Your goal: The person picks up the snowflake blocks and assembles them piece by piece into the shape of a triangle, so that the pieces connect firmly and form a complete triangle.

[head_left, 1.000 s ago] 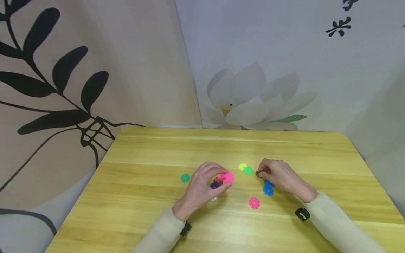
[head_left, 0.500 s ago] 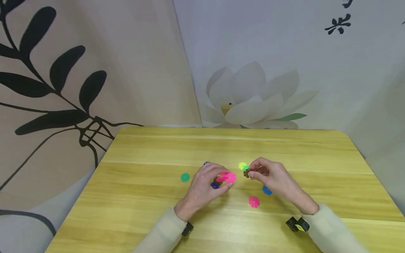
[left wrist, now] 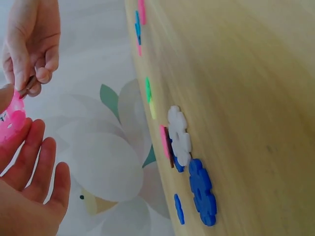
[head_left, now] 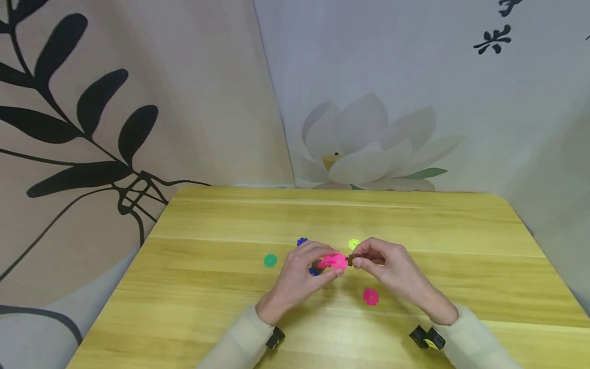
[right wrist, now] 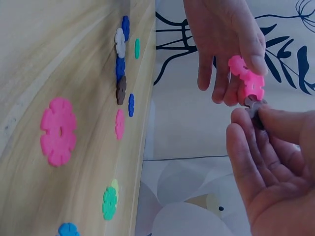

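My left hand (head_left: pixel 297 271) pinches a pair of joined pink snowflake discs (right wrist: pixel 252 81) above the table. Facing it, my right hand (head_left: pixel 394 266) pinches a brown snowflake disc (right wrist: pixel 254 110) between thumb and fingers. The brown disc's edge meets the notched rim of the outer pink disc, as the right wrist view shows. Below the hands, a white disc (left wrist: pixel 178 132), blue discs (left wrist: pixel 202 191) and another brown disc (right wrist: pixel 121 90) lie in a row on the table. In the head view, the left hand hides most of that row.
On the wooden table (head_left: pixel 207 307) lie a teal disc (head_left: pixel 270 260), a small dark blue disc (head_left: pixel 301 242), a yellow disc (head_left: pixel 354 243), a green disc (right wrist: pixel 110 202) and a loose pink disc (head_left: pixel 371 296). A lighter blue disc (right wrist: pixel 69 229) shows low in the right wrist view.
My right hand has carried the brown disc leftward, from near the lighter blue discs up to the pink discs. The left hand has stayed almost in place, still holding the pink pair.
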{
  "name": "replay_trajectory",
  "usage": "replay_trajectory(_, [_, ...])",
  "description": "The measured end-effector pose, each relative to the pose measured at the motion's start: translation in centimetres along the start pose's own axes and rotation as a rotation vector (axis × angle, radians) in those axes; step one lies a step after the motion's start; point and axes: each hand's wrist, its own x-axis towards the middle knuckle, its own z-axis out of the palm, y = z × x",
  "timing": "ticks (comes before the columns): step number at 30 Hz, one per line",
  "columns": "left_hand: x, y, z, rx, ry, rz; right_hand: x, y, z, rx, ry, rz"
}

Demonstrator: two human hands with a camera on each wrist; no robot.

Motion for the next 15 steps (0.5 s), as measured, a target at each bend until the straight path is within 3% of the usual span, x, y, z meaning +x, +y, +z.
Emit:
replay_trajectory(3, [0.0,0.26,-0.09,-0.036,-0.014,-0.055,-0.04,-0.04,0.14,-0.028,0.034,-0.069])
replay_trajectory(7, [0.06,0.63,-0.15,-0.073,-0.021,-0.131,-0.03,0.17,0.42,-0.096,0.101,-0.232])
replay_trajectory(11, [0.04,0.9,-0.27,-0.075,-0.01,-0.155,-0.09,0.38,0.76,-0.147,0.151,-0.373])
replay_trajectory(15, [0.12,1.07,-0.46,-0.081,-0.003,-0.164,-0.02,0.26,0.87,-0.157,0.171,-0.435])
